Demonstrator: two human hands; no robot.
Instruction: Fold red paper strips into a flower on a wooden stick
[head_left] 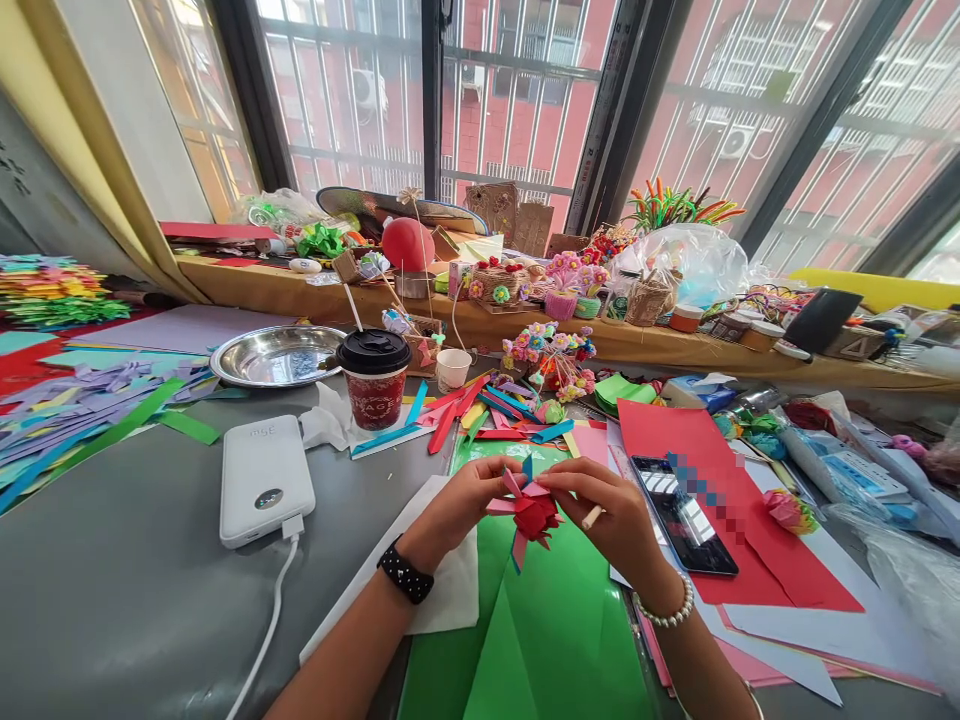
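A folded paper flower with a red centre and pink and blue strips sticking out hangs between my hands, above a green sheet. My left hand pinches it from the left, near its upper pink strip. From the right, my right hand pinches a pink strip at the top of the flower between thumb and finger. A short pale stick is also tucked in my right hand, its end showing below the fingers.
Left stand a white power bank with a cable, a lidded cup and a metal plate. Paper strips lie beyond my hands. Right are a phone, red paper and a small paper flower.
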